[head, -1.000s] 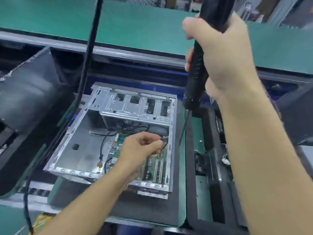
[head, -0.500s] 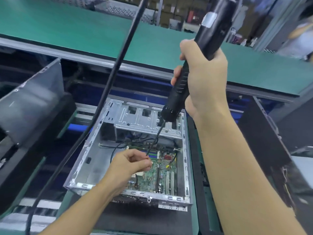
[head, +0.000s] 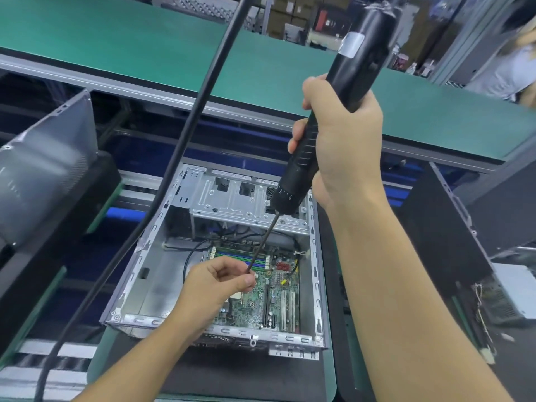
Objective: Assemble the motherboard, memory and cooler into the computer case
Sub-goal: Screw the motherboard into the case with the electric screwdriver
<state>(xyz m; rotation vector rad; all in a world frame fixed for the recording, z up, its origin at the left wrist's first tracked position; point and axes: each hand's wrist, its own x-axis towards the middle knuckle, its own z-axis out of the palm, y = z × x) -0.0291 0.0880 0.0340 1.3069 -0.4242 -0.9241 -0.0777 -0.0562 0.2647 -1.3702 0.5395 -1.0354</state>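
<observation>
Your right hand [head: 345,146] is wrapped tight round the black electric screwdriver [head: 356,62]. The fingers are curled about its ribbed lower barrel, and the tool's top runs out of view at 12 o'clock. The tool leans, with its thin bit [head: 262,245] slanting down toward 7 o'clock into the open computer case [head: 139,256].

Your left hand [head: 214,285] reaches in from 6 o'clock with its fingers curled. Thumb and forefinger pinch the tip of the bit. Whether a screw sits between them is hidden by the fingertips.

The case lies on its side on a dark mat [head: 217,381], open face up, in the lower middle of your view. The green motherboard [head: 261,309] lies flat on its floor, and your left hand covers the board's 9 o'clock part. The blue and green memory slots [head: 246,261] show just beyond your left knuckles, at 12 o'clock from them. Whether modules are seated there is too fine to make out.

A thick black cable [head: 185,134] crosses from 12 o'clock to 7 o'clock, cut off at both ends. The green desk [head: 145,39] spans the far side.
</observation>
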